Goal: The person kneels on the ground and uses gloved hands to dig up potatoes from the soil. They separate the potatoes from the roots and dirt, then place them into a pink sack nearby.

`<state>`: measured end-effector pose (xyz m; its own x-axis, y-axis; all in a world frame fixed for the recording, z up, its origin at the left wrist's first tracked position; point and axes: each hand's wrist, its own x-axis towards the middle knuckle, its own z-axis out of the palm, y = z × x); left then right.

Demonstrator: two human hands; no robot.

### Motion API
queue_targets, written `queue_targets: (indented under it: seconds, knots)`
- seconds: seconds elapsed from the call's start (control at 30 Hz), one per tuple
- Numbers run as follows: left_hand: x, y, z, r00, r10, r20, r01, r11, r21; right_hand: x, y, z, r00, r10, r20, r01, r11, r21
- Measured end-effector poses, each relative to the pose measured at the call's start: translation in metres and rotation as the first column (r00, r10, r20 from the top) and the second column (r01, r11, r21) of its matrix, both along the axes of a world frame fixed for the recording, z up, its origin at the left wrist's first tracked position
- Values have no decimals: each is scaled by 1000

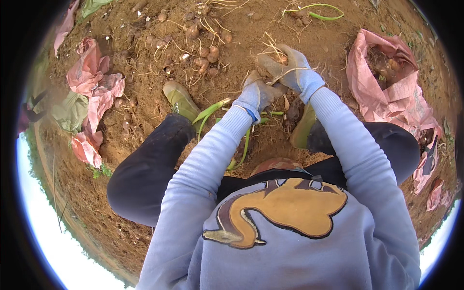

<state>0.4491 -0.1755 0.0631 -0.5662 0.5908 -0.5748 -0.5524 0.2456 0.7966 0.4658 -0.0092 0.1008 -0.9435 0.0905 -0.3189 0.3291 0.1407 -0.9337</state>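
Note:
Both my hands wear pale blue knitted gloves soiled with earth. My right hand [299, 69] curls its thumb and fingers around a small tuber with pale roots [280, 57]. Close beside it, my left hand [258, 90] has bent fingers near the right palm; its dirty fingertips hide whatever may be between them. A thin root strand [286, 74] crosses the right glove. Below the hands, cut green leaf stalks [212, 109] lie between my shoes. A dark, earthy tuber [294, 110] rests by my right shoe [303, 127].
Loose brown tubers [213, 54] with roots lie ahead on the soil. An open pink woven sack [369, 85] holding tubers stands at right. Crumpled pink sacks [88, 72] and a greenish sack [71, 111] lie at left. A green stalk loop [328, 17] lies at the far side.

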Motion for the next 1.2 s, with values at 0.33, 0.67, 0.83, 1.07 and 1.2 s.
queue_targets:
  seconds: [0.33,0.67,0.83,1.07,1.2]
  knots:
    - [47,-11,-26,707,-692,-147,477,620,-623,-16,117,-48,802,-564,197,545,558,-626]
    - [-34,-83,-59,761,-635,131,552,529,-645,80,497,0,939,-185,290,-150,537,830]
    - [-66,-82,-86,877,-412,-247,119,684,-720,78,510,-30,797,-291,528,-181,720,670]
    - [-167,-47,-52,834,-506,-220,34,445,-895,-60,253,26,965,123,232,-259,574,777]
    - [-82,-26,-55,548,-771,-324,366,569,-736,-117,113,-13,942,276,191,-333,699,633]
